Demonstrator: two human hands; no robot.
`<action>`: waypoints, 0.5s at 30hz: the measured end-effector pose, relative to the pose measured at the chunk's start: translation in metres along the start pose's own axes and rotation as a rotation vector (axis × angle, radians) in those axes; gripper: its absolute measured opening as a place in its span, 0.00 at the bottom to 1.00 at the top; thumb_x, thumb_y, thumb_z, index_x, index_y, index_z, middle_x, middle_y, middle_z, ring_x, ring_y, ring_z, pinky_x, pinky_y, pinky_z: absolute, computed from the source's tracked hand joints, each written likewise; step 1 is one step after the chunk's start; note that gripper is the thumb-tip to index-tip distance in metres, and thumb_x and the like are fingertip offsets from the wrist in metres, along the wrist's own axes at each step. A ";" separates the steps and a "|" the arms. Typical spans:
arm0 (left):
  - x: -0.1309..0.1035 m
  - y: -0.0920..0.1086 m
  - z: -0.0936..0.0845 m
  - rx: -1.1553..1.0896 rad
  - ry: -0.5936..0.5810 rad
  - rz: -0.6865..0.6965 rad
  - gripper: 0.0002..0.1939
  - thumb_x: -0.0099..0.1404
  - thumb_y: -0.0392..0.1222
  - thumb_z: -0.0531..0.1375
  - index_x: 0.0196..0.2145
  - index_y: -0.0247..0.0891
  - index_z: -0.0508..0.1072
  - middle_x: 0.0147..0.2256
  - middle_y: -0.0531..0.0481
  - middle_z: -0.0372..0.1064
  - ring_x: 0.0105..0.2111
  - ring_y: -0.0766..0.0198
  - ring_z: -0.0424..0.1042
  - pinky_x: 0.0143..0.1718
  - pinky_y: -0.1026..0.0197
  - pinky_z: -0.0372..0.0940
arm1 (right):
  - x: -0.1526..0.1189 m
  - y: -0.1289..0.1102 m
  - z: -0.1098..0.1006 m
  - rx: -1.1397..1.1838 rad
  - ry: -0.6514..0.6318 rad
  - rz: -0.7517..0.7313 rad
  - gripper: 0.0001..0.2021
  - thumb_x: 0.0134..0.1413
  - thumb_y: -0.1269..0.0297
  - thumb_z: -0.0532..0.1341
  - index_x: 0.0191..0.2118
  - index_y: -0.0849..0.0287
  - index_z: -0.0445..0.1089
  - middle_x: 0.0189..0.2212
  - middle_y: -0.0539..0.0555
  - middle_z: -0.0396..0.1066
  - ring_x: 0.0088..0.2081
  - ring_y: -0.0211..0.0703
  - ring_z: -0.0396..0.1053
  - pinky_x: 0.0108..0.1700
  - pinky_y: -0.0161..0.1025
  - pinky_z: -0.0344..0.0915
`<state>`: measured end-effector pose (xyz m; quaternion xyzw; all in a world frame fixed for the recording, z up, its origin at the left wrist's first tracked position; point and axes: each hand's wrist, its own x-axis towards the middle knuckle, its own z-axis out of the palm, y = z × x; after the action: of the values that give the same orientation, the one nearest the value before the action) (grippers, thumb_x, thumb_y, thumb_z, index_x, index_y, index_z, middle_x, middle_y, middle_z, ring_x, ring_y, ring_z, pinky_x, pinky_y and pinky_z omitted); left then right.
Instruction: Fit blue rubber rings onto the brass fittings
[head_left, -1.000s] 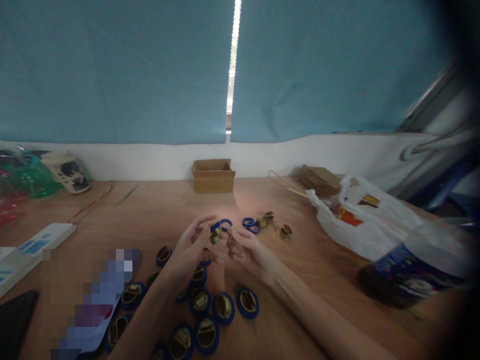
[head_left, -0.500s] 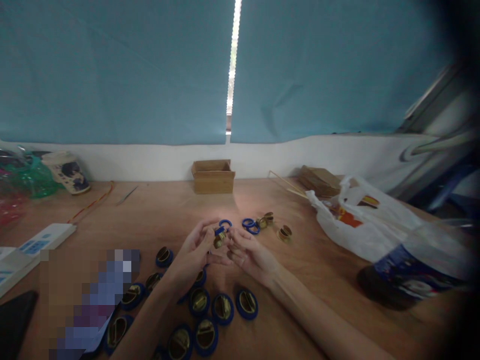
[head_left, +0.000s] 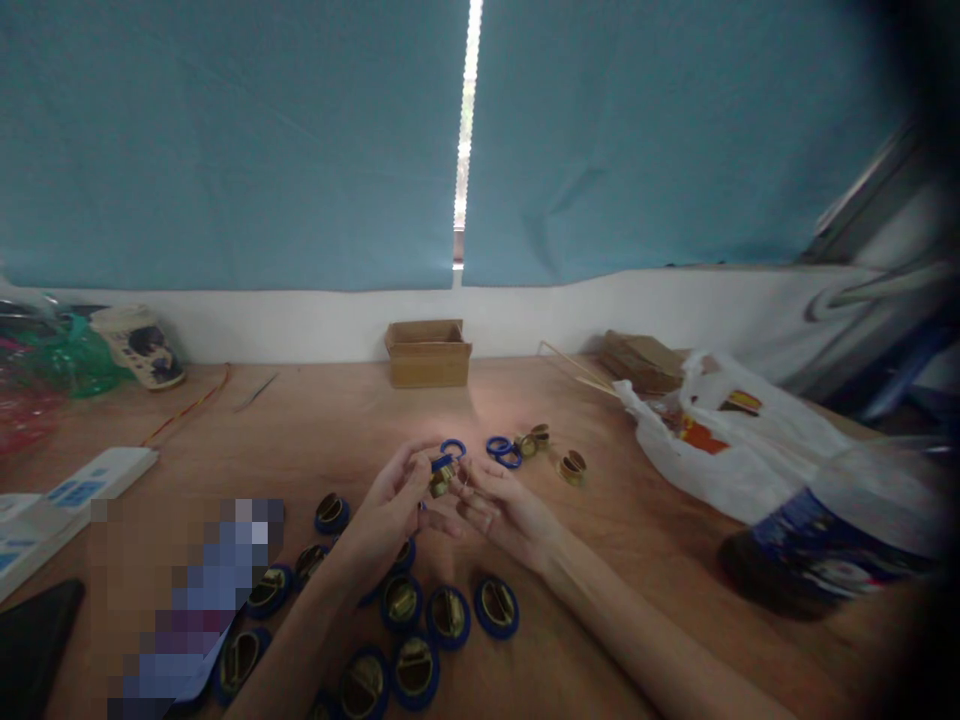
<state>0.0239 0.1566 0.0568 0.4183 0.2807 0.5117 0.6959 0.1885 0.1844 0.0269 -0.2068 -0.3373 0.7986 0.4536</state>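
Observation:
Between thumb and fingers, my left hand (head_left: 399, 495) grips a small gold metal piece with a blue rim (head_left: 442, 478). My right hand (head_left: 501, 505) is at its right side, fingers curled and thumb near the piece; what these fingers pinch, if anything, is too small to tell. A blue ring (head_left: 453, 449) shows just behind the fingertips. More blue rings (head_left: 499, 446) and loose gold pieces (head_left: 573, 465) lie beyond my right hand. Several round blue-and-gold pieces (head_left: 448, 615) rest on the wooden table under and around my forearms.
An open cardboard box (head_left: 429, 364) stands at the back. On the right are a white plastic bag (head_left: 720, 470), a dark bottle (head_left: 817, 560) and a brown packet (head_left: 641, 362). To the left are a patterned cup (head_left: 146, 350), a white power strip (head_left: 90, 490) and a dark flat object (head_left: 37, 640).
The whole view has shifted slightly, with things appearing a little further right. Both hands keep nearly the same pose, and the gold piece is tilted slightly differently.

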 end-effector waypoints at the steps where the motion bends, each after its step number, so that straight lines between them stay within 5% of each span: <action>1: 0.000 0.000 0.001 -0.003 0.004 0.000 0.21 0.63 0.52 0.63 0.49 0.39 0.68 0.39 0.46 0.74 0.34 0.62 0.75 0.26 0.63 0.72 | 0.000 0.000 0.001 -0.001 -0.006 0.007 0.11 0.47 0.62 0.73 0.27 0.61 0.72 0.24 0.46 0.69 0.17 0.27 0.49 0.27 0.30 0.61; 7: 0.000 0.002 0.006 -0.044 0.054 0.021 0.20 0.60 0.51 0.66 0.45 0.37 0.71 0.34 0.49 0.76 0.34 0.66 0.75 0.36 0.65 0.70 | -0.003 0.001 0.003 0.006 -0.021 0.044 0.12 0.46 0.60 0.73 0.31 0.62 0.74 0.25 0.47 0.70 0.20 0.28 0.56 0.36 0.33 0.66; 15: 0.001 0.002 0.000 -0.050 0.081 0.072 0.17 0.64 0.48 0.63 0.47 0.37 0.70 0.35 0.48 0.76 0.36 0.60 0.78 0.43 0.56 0.70 | 0.000 0.001 0.001 0.051 -0.028 0.035 0.14 0.45 0.62 0.74 0.24 0.61 0.68 0.15 0.41 0.53 0.18 0.29 0.41 0.22 0.28 0.52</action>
<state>0.0233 0.1578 0.0589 0.3895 0.2804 0.5600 0.6753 0.1872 0.1833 0.0265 -0.1901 -0.3196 0.8175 0.4398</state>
